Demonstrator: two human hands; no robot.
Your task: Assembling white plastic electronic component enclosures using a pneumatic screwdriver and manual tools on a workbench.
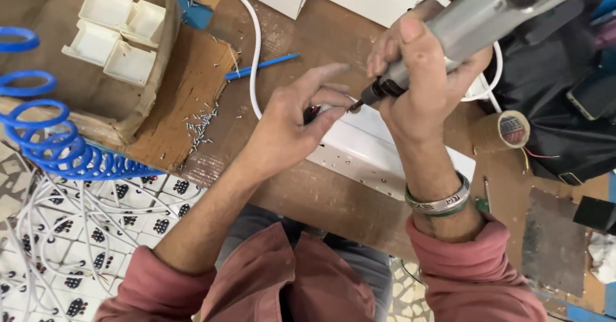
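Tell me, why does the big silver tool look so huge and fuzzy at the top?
In the head view, the silver power screwdriver sits closest to the camera, so it looms large and soft-edged; the right hand gripping it and the left hand on the white strip look sharper, evenly lit, without glare.
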